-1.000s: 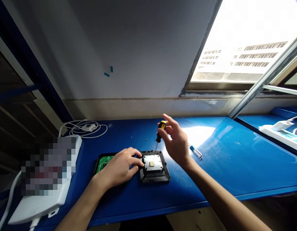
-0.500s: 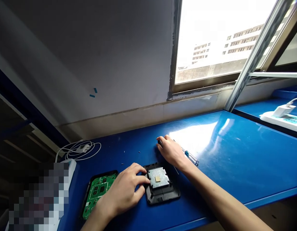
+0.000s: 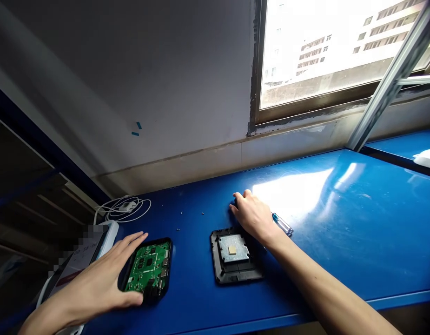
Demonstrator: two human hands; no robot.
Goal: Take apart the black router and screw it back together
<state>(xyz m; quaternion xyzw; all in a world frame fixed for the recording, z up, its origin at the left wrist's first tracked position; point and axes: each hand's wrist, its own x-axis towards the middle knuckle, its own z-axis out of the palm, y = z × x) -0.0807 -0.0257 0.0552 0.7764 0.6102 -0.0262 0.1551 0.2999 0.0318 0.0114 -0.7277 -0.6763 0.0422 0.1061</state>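
Observation:
My left hand [image 3: 106, 272] is open at the left of a black case half holding a green circuit board [image 3: 150, 263]. Its thumb and fingers are spread about the near and far ends of the case; I cannot tell whether they touch it. A black cover [image 3: 237, 273] with a metal plate [image 3: 234, 248] and a small pale pad lies flat to the right. Beyond it, my right hand [image 3: 253, 214] rests low at the table, its fingers around a dark handle [image 3: 236, 203], apparently a screwdriver, mostly hidden. A clear blue screwdriver [image 3: 282, 224] lies beside that wrist.
Several tiny screws [image 3: 178, 229] lie on the blue table [image 3: 201, 298]. A coiled white cable with a plug [image 3: 127, 207] sits at the back left, near a tilted screen device [image 3: 85, 253], partly blurred. A metal post [image 3: 378, 97] stands by the window.
My left hand has moved left from the black cover to the circuit board case, its fingers spreading. The right hand stays by the dark handle. The view has shifted slightly.

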